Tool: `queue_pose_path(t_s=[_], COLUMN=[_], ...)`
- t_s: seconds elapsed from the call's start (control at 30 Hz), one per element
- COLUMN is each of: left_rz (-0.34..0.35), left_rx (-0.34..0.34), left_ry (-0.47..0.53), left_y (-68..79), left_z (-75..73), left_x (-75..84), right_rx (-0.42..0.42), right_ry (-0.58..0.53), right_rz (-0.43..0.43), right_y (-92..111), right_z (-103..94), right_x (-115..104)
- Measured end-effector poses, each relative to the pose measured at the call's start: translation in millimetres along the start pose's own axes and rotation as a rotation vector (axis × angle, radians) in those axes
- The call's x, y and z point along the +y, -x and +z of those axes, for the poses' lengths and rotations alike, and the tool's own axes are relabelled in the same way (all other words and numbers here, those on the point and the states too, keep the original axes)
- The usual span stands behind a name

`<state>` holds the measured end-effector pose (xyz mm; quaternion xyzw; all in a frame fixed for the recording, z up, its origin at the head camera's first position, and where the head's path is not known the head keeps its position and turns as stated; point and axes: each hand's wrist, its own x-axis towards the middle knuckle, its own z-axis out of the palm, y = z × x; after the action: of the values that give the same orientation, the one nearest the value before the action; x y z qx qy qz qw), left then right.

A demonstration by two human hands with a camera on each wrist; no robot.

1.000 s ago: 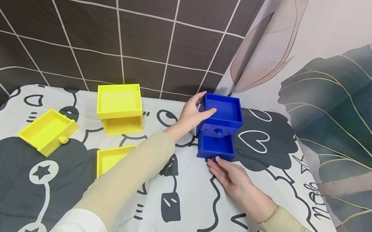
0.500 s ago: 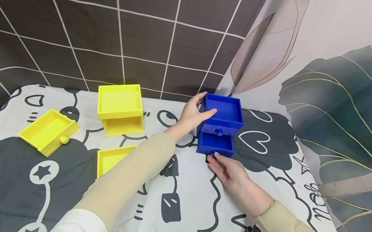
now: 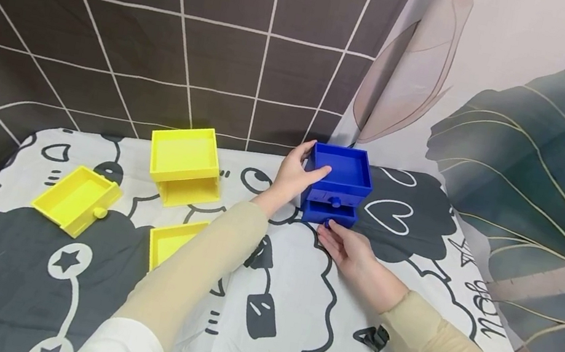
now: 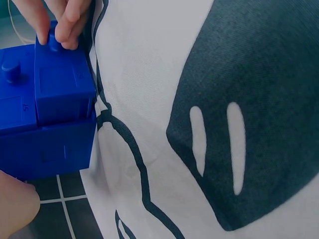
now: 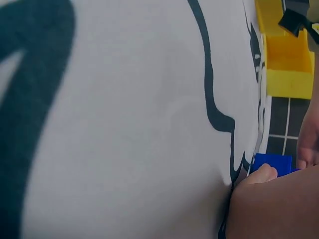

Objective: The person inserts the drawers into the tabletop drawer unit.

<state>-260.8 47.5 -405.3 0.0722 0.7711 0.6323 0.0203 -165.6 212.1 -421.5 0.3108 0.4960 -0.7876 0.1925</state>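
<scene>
A small blue cabinet (image 3: 341,166) with two drawers stands at the far edge of the covered surface. My left hand (image 3: 293,176) holds it from the left side, thumb over the top rim. The upper drawer (image 4: 17,104) sits in its slot. Below it, the lower drawer (image 3: 314,216) sticks out a little from the cabinet. Thumb and fingers of my right hand (image 3: 358,260) pinch the lower drawer's round knob (image 4: 55,44), as the left wrist view shows. In the right wrist view part of the blue drawer (image 5: 274,162) appears past the right hand.
To the left stands a yellow cabinet (image 3: 186,154) with an open front. One yellow drawer (image 3: 74,197) lies left of it, and another yellow drawer (image 3: 167,244) is partly behind my left forearm. Dark gridded cloth (image 3: 218,59) hangs at the back, a leaf-patterned one (image 3: 544,151) on the right.
The right hand has pushed the blue lower drawer back into the cabinet, so much less of it sticks out. My left hand stays on the cabinet. The yellow pieces have not moved.
</scene>
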Motion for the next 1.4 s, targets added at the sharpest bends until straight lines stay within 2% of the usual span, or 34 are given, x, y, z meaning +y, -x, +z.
queue_pose_path(t_s=[0.43, 0.77, 1.13, 1.4], left_rz=[0.021, 0.010, -0.032, -0.024], left_rx=[-0.001, -0.005, -0.055, -0.122], left_ry=[0.007, 0.003, -0.054, 0.081], left_y=[-1.5, -1.0, 2.1, 13.7], left_z=[0.6, 1.4, -6.7, -22.8], left_x=[-3.1, -3.2, 3.8, 8.4], right_rx=[-0.016, -0.037, -0.124, -0.226], right_ry=[-0.100, -0.117, -0.053, -0.008], right_rz=[0.052, 0.070, 0.080, 0.052], right_y=[-14, -22, -6, 11], right_z=[2.4, 2.2, -8.7, -11.6], right_x=[-14, -20, -23, -32])
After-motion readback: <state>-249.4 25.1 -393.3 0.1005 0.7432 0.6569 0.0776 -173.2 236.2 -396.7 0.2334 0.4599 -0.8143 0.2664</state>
